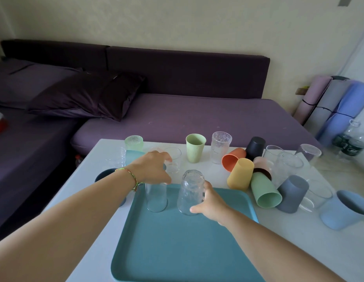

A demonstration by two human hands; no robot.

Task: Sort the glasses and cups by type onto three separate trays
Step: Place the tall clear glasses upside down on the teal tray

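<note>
A teal tray [177,247] lies nearest on the white worktop [288,241]. At its far end a textured clear glass [190,192] stands mouth-down, long axis vertical, the right hand [212,202] cupped around its side. Left of it stands a smooth clear glass [156,197], the left hand [151,167] spread open, fingertips touching its top. Behind, coloured cups lie tumbled.

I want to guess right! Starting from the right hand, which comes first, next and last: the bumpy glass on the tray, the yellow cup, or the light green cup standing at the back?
From the right hand:
1. Bumpy glass, on the teal tray, against the fingers.
2. Yellow cup, just past the tray's right corner.
3. Light green cup, upright at the table's far edge.
</note>
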